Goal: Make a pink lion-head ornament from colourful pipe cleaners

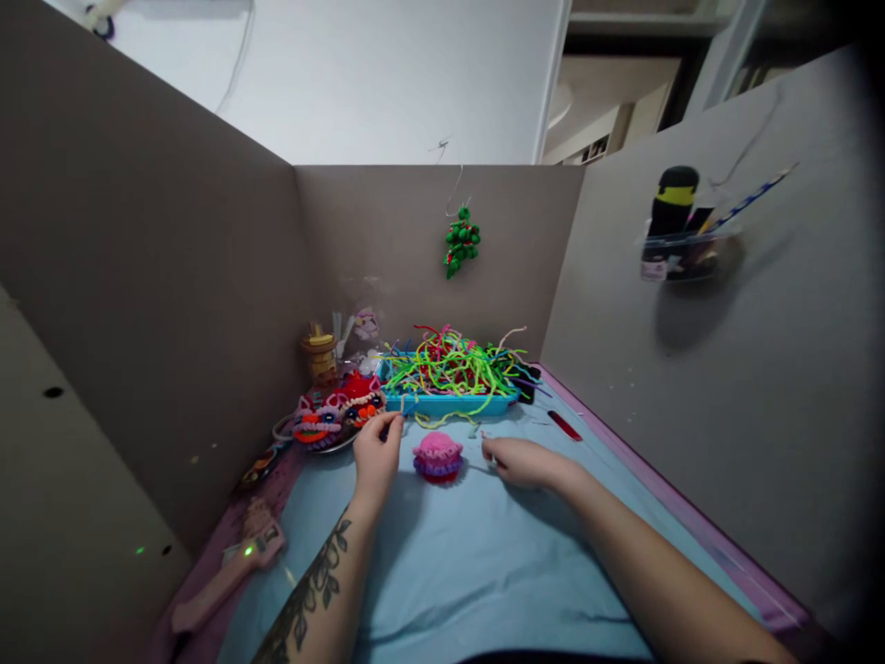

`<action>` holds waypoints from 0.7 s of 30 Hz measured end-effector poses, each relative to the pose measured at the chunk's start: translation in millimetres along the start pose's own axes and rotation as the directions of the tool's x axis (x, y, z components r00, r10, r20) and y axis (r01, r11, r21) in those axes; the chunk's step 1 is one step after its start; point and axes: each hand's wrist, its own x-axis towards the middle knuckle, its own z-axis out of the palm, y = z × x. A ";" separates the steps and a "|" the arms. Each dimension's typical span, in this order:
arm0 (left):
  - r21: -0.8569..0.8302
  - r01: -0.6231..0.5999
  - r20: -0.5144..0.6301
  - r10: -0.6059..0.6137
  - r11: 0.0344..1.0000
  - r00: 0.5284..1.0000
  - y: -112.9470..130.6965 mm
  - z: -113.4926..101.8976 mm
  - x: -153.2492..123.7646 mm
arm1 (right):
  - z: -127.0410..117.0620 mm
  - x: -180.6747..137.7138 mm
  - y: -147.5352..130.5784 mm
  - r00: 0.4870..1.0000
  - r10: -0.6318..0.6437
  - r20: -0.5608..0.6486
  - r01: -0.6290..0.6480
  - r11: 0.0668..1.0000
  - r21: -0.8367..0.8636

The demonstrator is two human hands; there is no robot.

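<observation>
My left hand (377, 452) rests on the light blue cloth (456, 572), its fingers pinched near the front edge of a blue tray (449, 403) heaped with coloured pipe cleaners (453, 364); what it pinches is too small to name. A pink and purple fuzzy round piece (438, 456) lies on the cloth between my hands. To its right, my right hand (520, 461) lies low on the cloth with curled fingers, a thin pale strand at the fingertips.
Grey cardboard walls enclose the desk on three sides. Fuzzy monster-face pieces (330, 420) sit left of the tray. A pink glue gun (231, 563) lies front left. A green ornament (461, 242) hangs on the back wall. A holder with pens (681, 242) is on the right wall.
</observation>
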 end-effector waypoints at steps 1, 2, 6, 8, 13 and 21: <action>-0.003 -0.007 0.007 0.007 1.000 1.000 1.1 0.9 -1.1 | -4.5 6.1 3.5 1.000 -0.003 -0.026 0.003 1.000 0.009; 0.000 -0.024 0.014 0.024 1.000 1.000 2.5 1.6 -2.4 | -8.3 13.5 6.1 0.998 -0.009 -0.056 0.011 1.000 0.020; 0.039 -0.109 0.053 0.106 0.993 0.993 7.4 1.7 -5.8 | -11.0 47.4 8.2 0.988 -0.027 -0.151 0.031 0.999 0.028; 0.049 -0.127 0.060 0.124 0.991 0.991 7.9 0.6 -6.0 | -4.9 61.1 6.9 0.983 -0.064 -0.171 0.070 0.997 0.033; 0.051 -0.104 0.069 0.101 0.993 0.993 5.1 2.1 -7.0 | 8.7 80.2 5.9 0.957 -0.071 -0.282 0.107 0.988 0.115; 0.105 -0.184 0.277 0.149 0.977 0.949 7.8 9.7 -17.2 | -19.1 120.3 2.0 0.819 0.065 -0.570 0.111 0.957 0.269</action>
